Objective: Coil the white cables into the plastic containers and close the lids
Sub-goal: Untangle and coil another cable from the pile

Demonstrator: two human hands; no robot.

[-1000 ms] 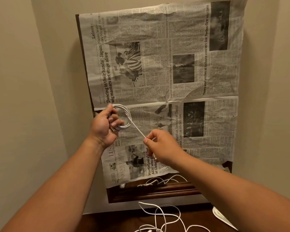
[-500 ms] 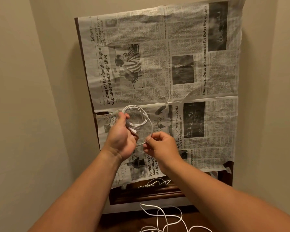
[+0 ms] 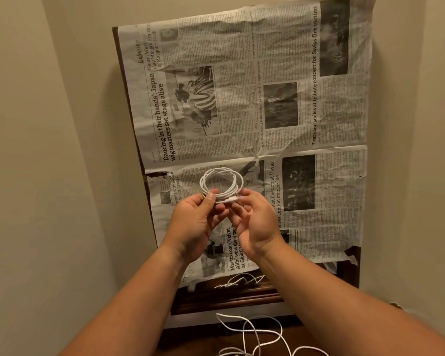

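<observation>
A white cable (image 3: pixel 221 179) is wound into a round coil of several loops and held up in front of a newspaper-covered panel. My left hand (image 3: pixel 195 224) pinches the coil's lower left side between thumb and fingers. My right hand (image 3: pixel 254 224) grips the lower right side, where the white plug end lies along the loops. More loose white cable (image 3: pixel 257 332) lies tangled on the dark wooden surface at the bottom. No plastic container shows in this view.
A sheet of newspaper (image 3: pixel 254 111) covers a dark-framed panel that leans against the beige wall. A reflection of cable (image 3: pixel 239 281) shows in the uncovered strip at the panel's bottom. Beige walls close in on the left and right.
The straight tail of cable between my hands has been wound in. The coil is now a full round loop, and both hands have come together under it near the middle.
</observation>
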